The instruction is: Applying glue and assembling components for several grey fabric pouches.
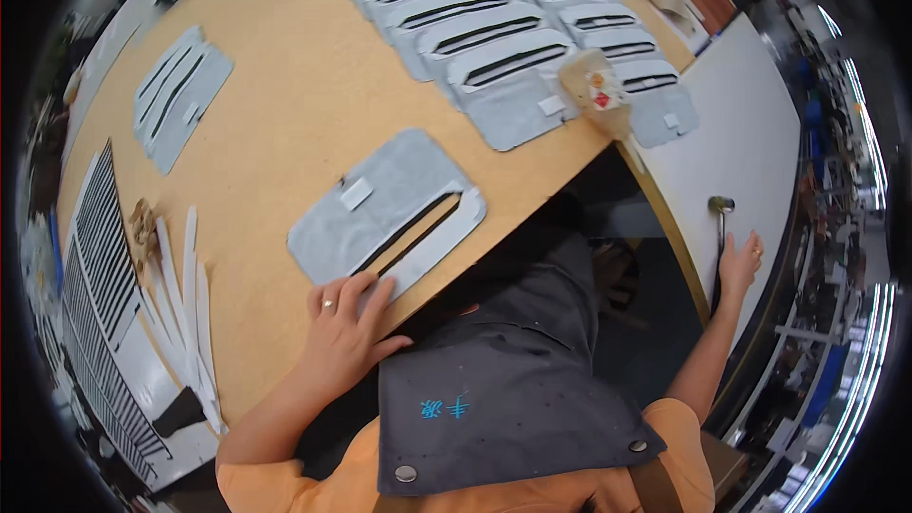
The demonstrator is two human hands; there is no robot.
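Note:
A flat grey fabric panel (pixel 380 195) with a long dark-edged slot and a small white label lies near the table's front edge. My left hand (pixel 347 328) rests on its near left corner, fingers spread and pressing flat, a ring on one of them. Over the white surface at the right, my right hand (pixel 740 268) is beside the thin handle of a hammer (pixel 722 205); its fingers are extended and apart. Whether the thumb touches the handle is hard to tell.
Overlapping rows of similar slotted panels (pixel 518 119) cover the far table (pixel 275 123). A beige bag (pixel 597 93) sits at the corner. At the left are a small panel stack (pixel 180 100), white strips (pixel 193 304) and a sheet of dark strips (pixel 104 247). A gap separates both tables.

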